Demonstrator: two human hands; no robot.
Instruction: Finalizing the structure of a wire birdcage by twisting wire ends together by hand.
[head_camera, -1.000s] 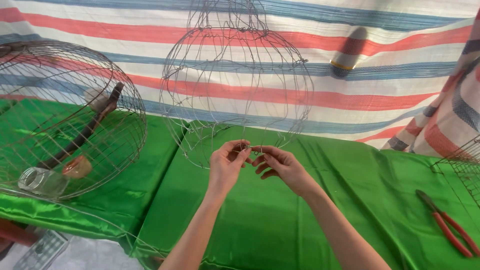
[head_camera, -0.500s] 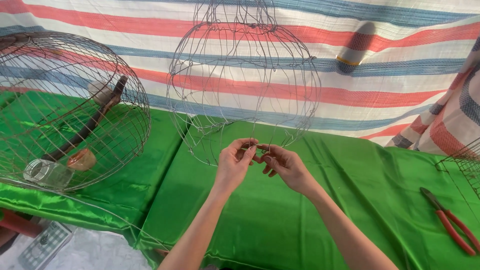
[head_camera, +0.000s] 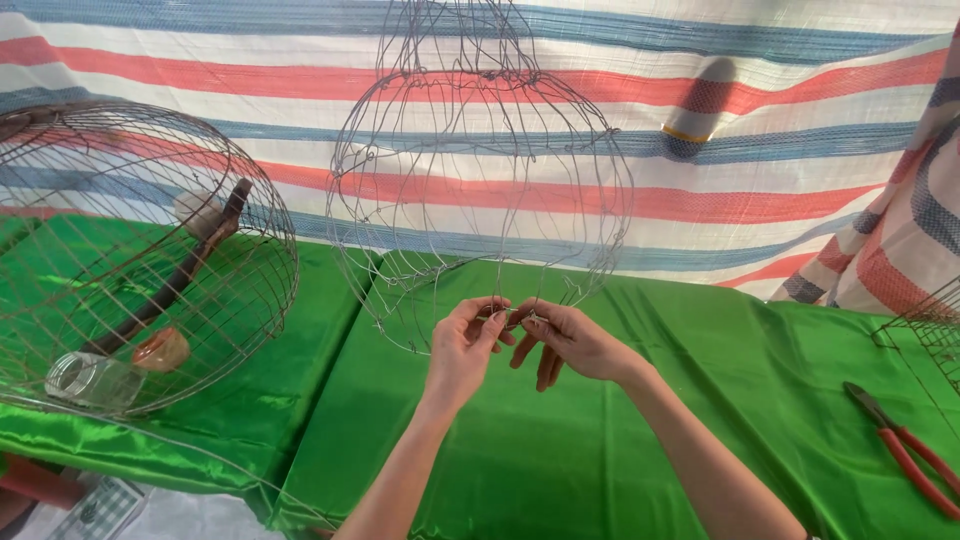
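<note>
Clearly the wire cage frame (head_camera: 480, 180) hanging at top centre of the frame is light and springy — thin wire hoops that would bend or spring out of shape if squeezed, so it is best held at the bottom rim, where wires cross. Both hands meet there at mid-frame: the left hand (head_camera: 462, 350) and the right hand (head_camera: 570, 342) each have fingers pinched closed on the lower rim wire, thumbs and forefingers nearly touching one another. One unfinished frame, then, and one finished round cage (head_camera: 140, 260) at the left, lying on the green-draped bench (head_camera: 700, 380) with a small glass jar (head_camera: 85, 378) and a perch inside. One pair of red-handled pliers (head_camera: 905, 445) lies at lower right — well apart from the hands.
</note>
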